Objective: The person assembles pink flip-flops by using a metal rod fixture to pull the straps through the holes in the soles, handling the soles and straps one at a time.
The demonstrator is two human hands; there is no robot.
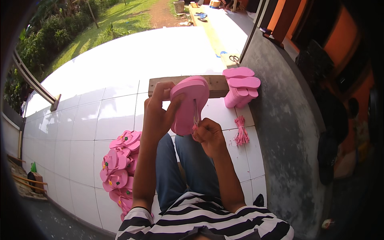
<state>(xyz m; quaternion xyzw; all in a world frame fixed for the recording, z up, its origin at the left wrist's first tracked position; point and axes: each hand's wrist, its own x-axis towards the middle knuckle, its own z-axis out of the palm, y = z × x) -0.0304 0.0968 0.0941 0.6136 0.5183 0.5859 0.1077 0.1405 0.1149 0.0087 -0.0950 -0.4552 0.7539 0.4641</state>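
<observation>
The left fingers point(163, 89) gripped stacked pink soles point(185, 105); below and right of them, the right fingers point(209, 127) pinched a thin metal tool point(196, 112) against the upper one. Threading through it seemed in hand, the next move likely calling for a steady pull.

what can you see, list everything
tiles: many, white, floor
held soles: two, pink, left hand
thin tool: one, silvery, right hand
wooden beam: one, brown, behind held soles
stacked soles: many, pink, beside wooden beam
strap bundle: one, pink, tiles, right
scissors: one, dark, beyond stacked soles
sandals: several, pink, tiles, left
wall: one, grey, right
lawn: one, green, upper left
jeans: one, blue, lower centre
shirt: one, black-and-white, bottom
hands: two, bare, at held soles
</observation>
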